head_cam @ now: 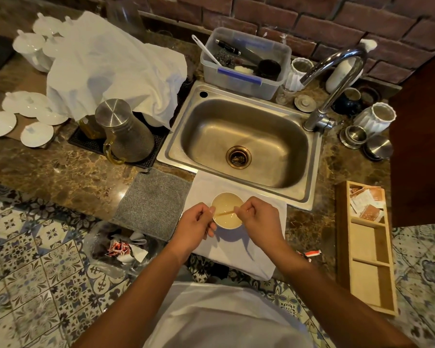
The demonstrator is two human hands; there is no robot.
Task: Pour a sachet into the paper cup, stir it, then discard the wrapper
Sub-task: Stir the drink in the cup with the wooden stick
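Observation:
A white paper cup with pale liquid stands on a white cloth at the counter's front edge, just below the sink. My left hand wraps the cup's left side. My right hand pinches a thin wooden stir stick that lies slanted across the cup's mouth, its far end near my left thumb. A torn red-and-white wrapper lies on the counter edge to the right of the cloth.
A steel sink and tap sit behind the cup. A wooden tray with sachets stands at right. A grey mat lies left of the cloth. Below at left hangs a clear bag of rubbish.

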